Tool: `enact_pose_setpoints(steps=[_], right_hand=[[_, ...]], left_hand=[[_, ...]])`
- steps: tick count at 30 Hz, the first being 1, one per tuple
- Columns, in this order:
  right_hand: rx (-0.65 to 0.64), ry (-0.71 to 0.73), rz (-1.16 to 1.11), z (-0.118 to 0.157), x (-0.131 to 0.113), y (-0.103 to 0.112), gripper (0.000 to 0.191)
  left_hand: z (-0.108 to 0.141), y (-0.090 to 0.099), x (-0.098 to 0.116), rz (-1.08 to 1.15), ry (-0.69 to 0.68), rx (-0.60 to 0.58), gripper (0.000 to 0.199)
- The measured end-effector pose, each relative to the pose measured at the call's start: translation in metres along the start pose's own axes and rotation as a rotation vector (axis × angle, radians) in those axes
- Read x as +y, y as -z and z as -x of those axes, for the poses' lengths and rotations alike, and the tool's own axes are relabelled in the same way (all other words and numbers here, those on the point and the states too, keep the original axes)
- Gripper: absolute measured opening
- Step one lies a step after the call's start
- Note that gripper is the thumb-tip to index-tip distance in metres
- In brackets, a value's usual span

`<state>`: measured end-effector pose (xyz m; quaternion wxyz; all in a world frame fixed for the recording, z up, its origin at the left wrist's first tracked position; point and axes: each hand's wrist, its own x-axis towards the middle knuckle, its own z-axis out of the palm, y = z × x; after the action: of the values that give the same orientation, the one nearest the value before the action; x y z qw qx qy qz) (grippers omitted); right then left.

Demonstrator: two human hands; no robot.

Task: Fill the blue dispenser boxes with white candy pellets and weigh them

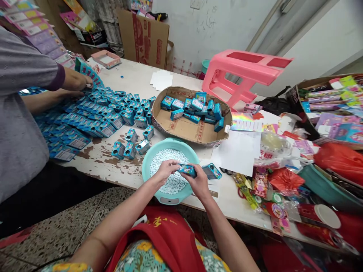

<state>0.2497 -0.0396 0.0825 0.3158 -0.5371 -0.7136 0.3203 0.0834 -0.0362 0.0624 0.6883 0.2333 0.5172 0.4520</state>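
Observation:
Above a turquoise basin (146, 162) of small pale pellets (170, 158), a blue box (187, 170) is held on its side. My right hand (198, 179) wraps round its right end. The fingers of my left hand (168, 170) are pinched together at its left end; whether they grip the box or a pellet is too small to tell. Just right of the basin, another blue box (212, 171) lies on the table. Several blue boxes (129, 150) stand left of the basin. Behind it, a cut-down cardboard tray (181, 132) holds several more blue boxes (197, 104).
At the left, another person's hands (82, 82) reach over many rows of blue boxes (93, 113) on the worn white table (136, 77). A pink stool (241, 70) lies on its side behind. Packets and bags (261, 181) crowd the right, beside a teal basin (326, 187).

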Motion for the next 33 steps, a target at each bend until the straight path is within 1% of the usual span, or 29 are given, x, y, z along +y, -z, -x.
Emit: enact_pose_setpoints(steps=[4,6,8,9,10,12,13,14,15,16,17,18,20,21,23,25,26,28,30,32,33], right_hand=[[0.037,-0.09,-0.092,0.002,0.004,-0.001,0.04],[0.049,-0.159,-0.176,0.004,0.007,0.002,0.043],[0.085,-0.236,-0.306,0.007,0.012,0.004,0.046],[0.12,-0.267,-0.369,0.008,0.014,0.004,0.047],[0.152,-0.286,-0.414,0.008,0.016,0.002,0.047],[0.161,-0.272,-0.442,0.006,0.014,-0.006,0.047],[0.131,-0.239,-0.435,0.003,0.011,-0.012,0.046],[0.087,-0.194,-0.426,0.0,0.006,-0.019,0.045],[0.048,-0.15,-0.425,-0.003,-0.001,-0.027,0.044],[0.024,-0.112,-0.438,-0.007,-0.008,-0.035,0.046],[0.021,-0.088,-0.46,-0.01,-0.016,-0.041,0.051],[0.031,-0.081,-0.48,-0.012,-0.022,-0.045,0.058],[0.053,-0.109,-0.502,-0.013,-0.033,-0.049,0.069],[0.039,-0.132,-0.5,-0.011,-0.036,-0.049,0.067],[-0.05,-0.183,-0.478,-0.002,-0.039,-0.045,0.05],[-0.177,-0.232,-0.459,0.015,-0.039,-0.042,0.035],[-0.234,-0.251,-0.446,0.025,-0.039,-0.041,0.031],[-0.316,-0.281,-0.409,0.047,-0.039,-0.041,0.028],[-0.362,-0.321,-0.367,0.068,-0.037,-0.04,0.028],[-0.373,-0.383,-0.337,0.085,-0.034,-0.038,0.029],[-0.372,-0.416,-0.326,0.091,-0.032,-0.035,0.03]], left_hand=[[-0.007,0.008,-0.001,-0.039,0.003,0.0,0.028],[-0.01,0.016,-0.001,-0.126,-0.023,-0.003,0.027],[-0.009,0.024,0.001,-0.331,-0.124,-0.015,0.03],[-0.007,0.026,0.004,-0.456,-0.199,-0.032,0.037],[-0.004,0.028,0.008,-0.572,-0.278,-0.064,0.049],[0.005,0.027,0.02,-0.725,-0.41,-0.168,0.071],[0.01,0.026,0.027,-0.76,-0.452,-0.221,0.074],[0.016,0.025,0.034,-0.787,-0.477,-0.266,0.07],[0.022,0.026,0.042,-0.813,-0.488,-0.291,0.062],[0.028,0.03,0.051,-0.842,-0.488,-0.289,0.052],[0.033,0.038,0.058,-0.875,-0.481,-0.259,0.043],[0.039,0.049,0.065,-0.912,-0.471,-0.203,0.037],[0.05,0.084,0.074,-1.014,-0.44,-0.038,0.035],[0.054,0.104,0.075,-1.084,-0.407,0.063,0.036],[0.058,0.146,0.066,-1.229,-0.283,0.264,0.037],[0.055,0.18,0.044,-1.305,-0.133,0.435,0.036],[0.052,0.193,0.03,-1.309,-0.081,0.499,0.036],[0.043,0.207,0.0,-1.267,-0.058,0.584,0.037],[0.036,0.212,-0.022,-1.207,-0.101,0.619,0.041],[0.036,0.213,-0.031,-1.187,-0.125,0.606,0.05],[0.039,0.214,-0.028,-1.204,-0.109,0.583,0.056]])
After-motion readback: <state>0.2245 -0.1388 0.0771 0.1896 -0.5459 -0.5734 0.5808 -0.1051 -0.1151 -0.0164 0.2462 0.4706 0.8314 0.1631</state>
